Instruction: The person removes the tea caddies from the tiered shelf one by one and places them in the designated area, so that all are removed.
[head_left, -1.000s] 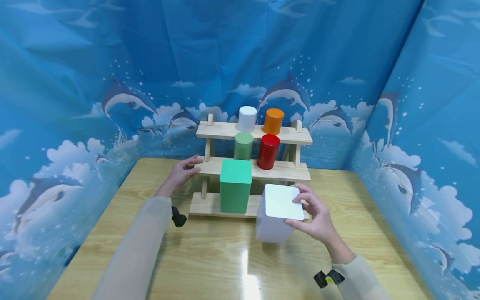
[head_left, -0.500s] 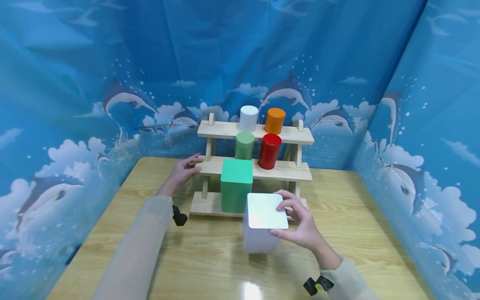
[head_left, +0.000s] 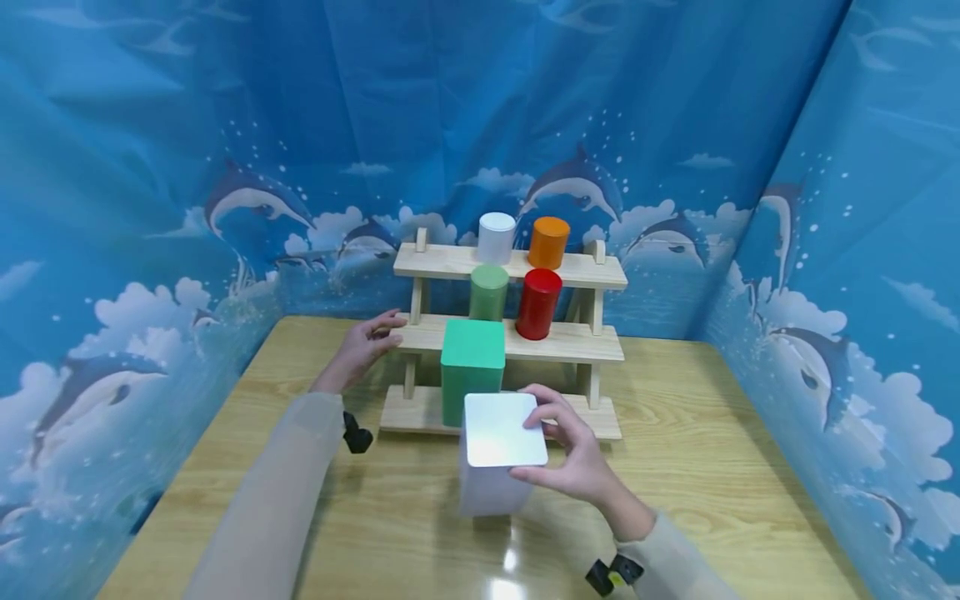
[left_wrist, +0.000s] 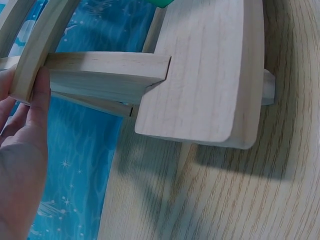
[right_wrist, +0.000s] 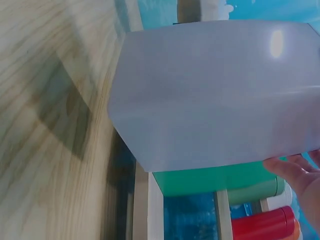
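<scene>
In the head view my right hand (head_left: 566, 454) grips the top of a tall white box (head_left: 501, 429) between thumb and fingers. The box is upright, just above the table in front of a wooden three-tier display stand (head_left: 427, 333). From the right wrist, the white box (right_wrist: 215, 95) fills much of the view and casts a shadow on the table. My left hand (head_left: 360, 350) pinches the left end of the middle shelf; the left wrist view shows this board (left_wrist: 27, 75) between thumb and fingers. A tall green box (head_left: 472, 358) stands on the bottom shelf, partly hidden by the white one.
A light green canister (head_left: 489, 292) and a red canister (head_left: 538, 304) stand on the middle shelf. White (head_left: 496, 240) and orange (head_left: 549, 243) canisters occupy the top shelf. Behind the wooden table (head_left: 675, 433) hangs a blue dolphin curtain (head_left: 450, 100).
My right hand has carried the white box left and slightly toward me, from the stand's right side to in front of the green box. The left hand has stayed on the shelf end.
</scene>
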